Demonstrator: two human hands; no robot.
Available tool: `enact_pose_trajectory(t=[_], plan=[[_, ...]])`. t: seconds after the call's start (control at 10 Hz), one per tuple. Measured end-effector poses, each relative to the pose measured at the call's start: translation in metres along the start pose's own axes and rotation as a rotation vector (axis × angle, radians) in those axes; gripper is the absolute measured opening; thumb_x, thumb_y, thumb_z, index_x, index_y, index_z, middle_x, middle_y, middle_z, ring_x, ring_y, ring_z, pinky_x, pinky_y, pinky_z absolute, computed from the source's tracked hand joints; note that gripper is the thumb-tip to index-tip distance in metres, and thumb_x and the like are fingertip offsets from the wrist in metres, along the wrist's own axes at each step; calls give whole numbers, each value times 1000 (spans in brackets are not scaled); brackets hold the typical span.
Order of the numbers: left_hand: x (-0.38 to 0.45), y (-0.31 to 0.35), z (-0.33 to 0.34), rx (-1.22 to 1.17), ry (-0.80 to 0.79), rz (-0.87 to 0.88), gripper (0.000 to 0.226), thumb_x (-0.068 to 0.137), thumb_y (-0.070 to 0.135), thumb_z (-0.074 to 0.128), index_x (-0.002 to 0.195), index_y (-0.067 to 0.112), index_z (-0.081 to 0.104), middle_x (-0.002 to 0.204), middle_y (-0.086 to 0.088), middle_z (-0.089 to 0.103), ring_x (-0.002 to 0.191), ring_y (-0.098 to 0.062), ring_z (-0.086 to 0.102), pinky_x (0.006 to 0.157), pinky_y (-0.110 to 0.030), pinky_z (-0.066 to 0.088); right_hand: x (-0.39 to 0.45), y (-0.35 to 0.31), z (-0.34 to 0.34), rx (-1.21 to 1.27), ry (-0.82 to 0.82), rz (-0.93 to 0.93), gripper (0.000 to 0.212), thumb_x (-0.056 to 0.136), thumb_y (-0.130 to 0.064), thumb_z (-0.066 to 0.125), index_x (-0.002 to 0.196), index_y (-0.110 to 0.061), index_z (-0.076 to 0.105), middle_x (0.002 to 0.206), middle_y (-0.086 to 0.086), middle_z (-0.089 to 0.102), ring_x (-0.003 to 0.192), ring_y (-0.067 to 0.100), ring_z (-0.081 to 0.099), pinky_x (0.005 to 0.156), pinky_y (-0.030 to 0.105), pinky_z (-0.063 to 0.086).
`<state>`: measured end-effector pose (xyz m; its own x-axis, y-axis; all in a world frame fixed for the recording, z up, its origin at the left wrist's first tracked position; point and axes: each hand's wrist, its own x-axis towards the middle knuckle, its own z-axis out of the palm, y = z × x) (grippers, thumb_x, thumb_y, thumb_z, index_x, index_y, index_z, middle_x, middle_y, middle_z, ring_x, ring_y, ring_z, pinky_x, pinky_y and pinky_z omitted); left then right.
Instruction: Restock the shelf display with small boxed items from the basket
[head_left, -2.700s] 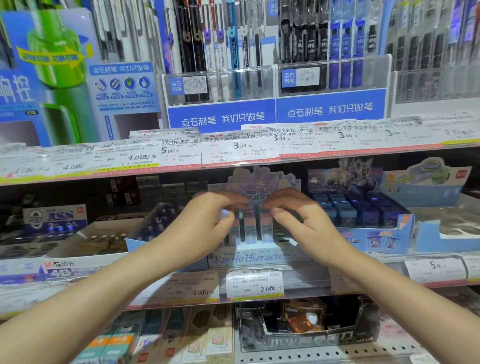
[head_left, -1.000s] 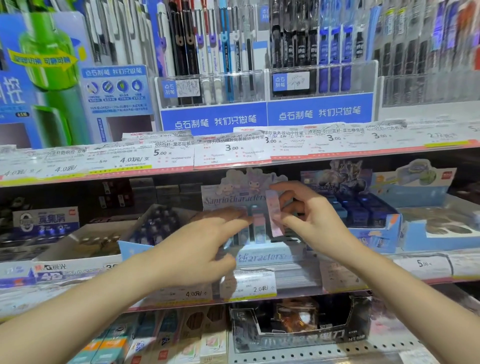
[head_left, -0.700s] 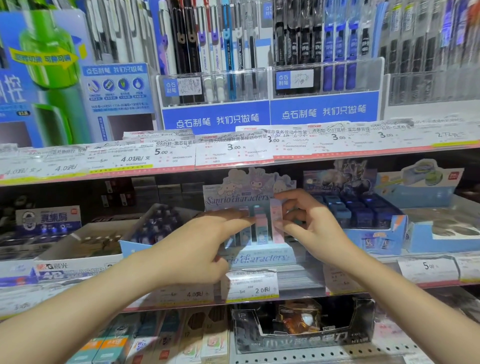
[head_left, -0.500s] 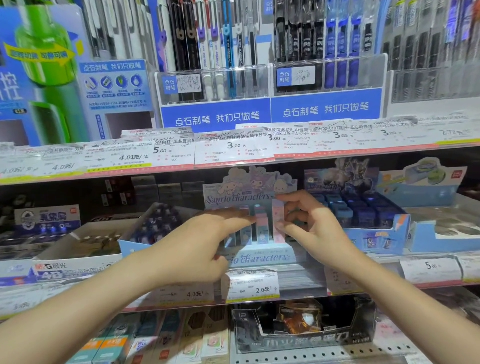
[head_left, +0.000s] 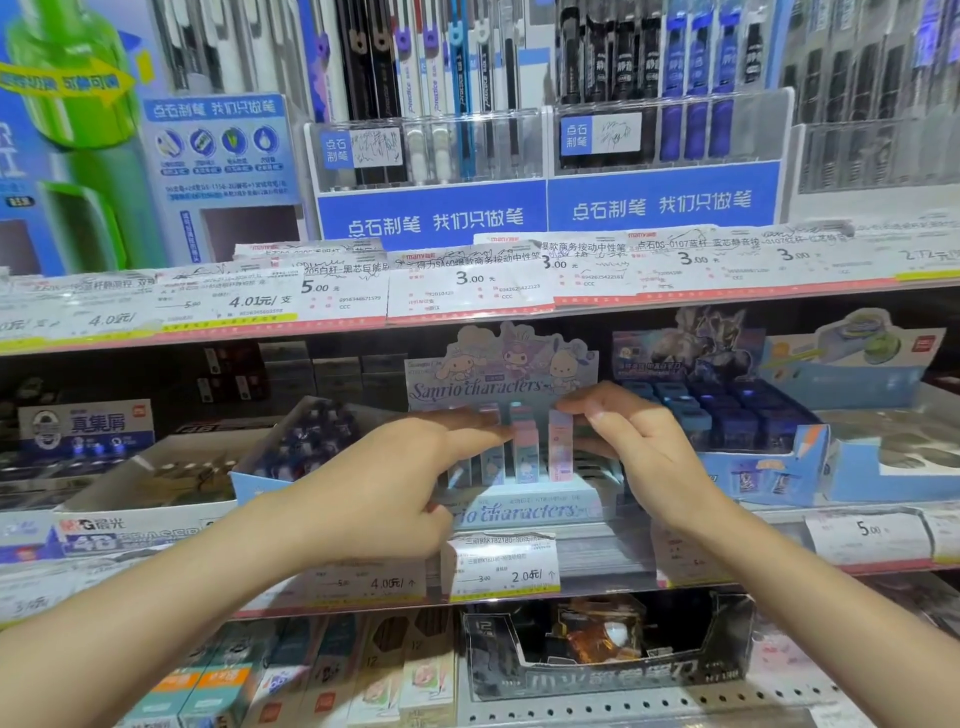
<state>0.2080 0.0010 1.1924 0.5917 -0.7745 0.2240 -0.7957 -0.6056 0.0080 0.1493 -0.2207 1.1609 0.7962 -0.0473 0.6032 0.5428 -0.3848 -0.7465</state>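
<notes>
A pale blue Sanrio display box (head_left: 519, 512) stands on the middle shelf, with a cartoon header card behind. Several small pastel boxed items (head_left: 523, 447) stand upright in its tray. My right hand (head_left: 631, 441) pinches the top of the rightmost pink-and-lilac small box (head_left: 560, 449), which stands upright in the row. My left hand (head_left: 395, 478) reaches in from the left, fingers straight and laid against the tops of the left boxes, thumb down by the tray front. The basket is out of view.
A blue tray of dark blue boxed items (head_left: 737, 431) sits right of the display. A tilted box of small dark items (head_left: 306, 447) lies to its left. Price labels (head_left: 501, 564) line the shelf edge. Pens hang above; more stock fills the lower shelf.
My right hand lowered the pink box from a tilted, raised position into the row, where it now stands upright. My left hand stayed pressed against the left boxes.
</notes>
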Motion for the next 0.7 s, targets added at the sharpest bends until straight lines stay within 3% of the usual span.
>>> enact_pose_trajectory(t=[0.1, 0.2, 0.3, 0.4, 0.5, 0.6, 0.7], plan=[[18, -19, 8, -21, -88, -27, 41, 84, 40, 48, 109, 72, 43, 141, 10, 46, 133, -17, 41, 109, -33, 33, 1, 0, 0, -11, 9, 11, 30, 76, -45, 42, 83, -34, 68, 95, -4, 69, 100, 16, 62, 95, 50, 47], [17, -28, 18, -40, 5, 21, 29, 83, 33, 53, 99, 57, 57, 125, 10, 57, 117, -16, 54, 96, -29, 42, -1, -1, 3, -101, 9, -62, 44, 79, -43, 39, 84, -9, 66, 89, 13, 67, 91, 26, 61, 87, 51, 47], [-11, 13, -10, -62, 36, 53, 67, 70, 18, 47, 133, 38, 45, 127, 7, 60, 109, -13, 58, 97, -29, 47, -1, 1, 3, -89, 6, -80, 44, 80, -43, 39, 84, -8, 66, 89, 15, 67, 91, 26, 61, 87, 49, 47], [-23, 18, -17, -40, 60, 112, 76, 68, 16, 45, 141, 33, 36, 123, -2, 65, 104, -15, 62, 90, -33, 51, 2, 2, 0, -40, -13, -26, 34, 82, -39, 44, 79, -14, 67, 89, 12, 68, 92, 24, 62, 88, 46, 49], [-11, 19, -18, -138, 61, 73, 61, 77, 21, 47, 137, 33, 43, 126, 8, 63, 96, -9, 65, 88, -23, 51, 4, -2, -1, -88, -35, -13, 23, 82, -28, 43, 81, -30, 66, 87, -9, 69, 89, 3, 62, 82, 21, 48], [-6, 18, -18, -169, 190, 77, 45, 85, 28, 50, 130, 26, 52, 129, 19, 54, 117, 2, 49, 96, -2, 32, 1, -5, 3, -103, -72, -55, 22, 84, -19, 47, 95, -33, 59, 100, -6, 67, 94, 5, 61, 81, 15, 47], [-4, 18, -13, -182, 292, 90, 46, 84, 43, 44, 120, 20, 61, 117, 8, 66, 107, -7, 59, 94, -28, 47, -5, -12, 5, -209, -29, -128, 16, 84, -27, 50, 92, -40, 53, 96, -12, 64, 92, -1, 60, 80, 10, 45]])
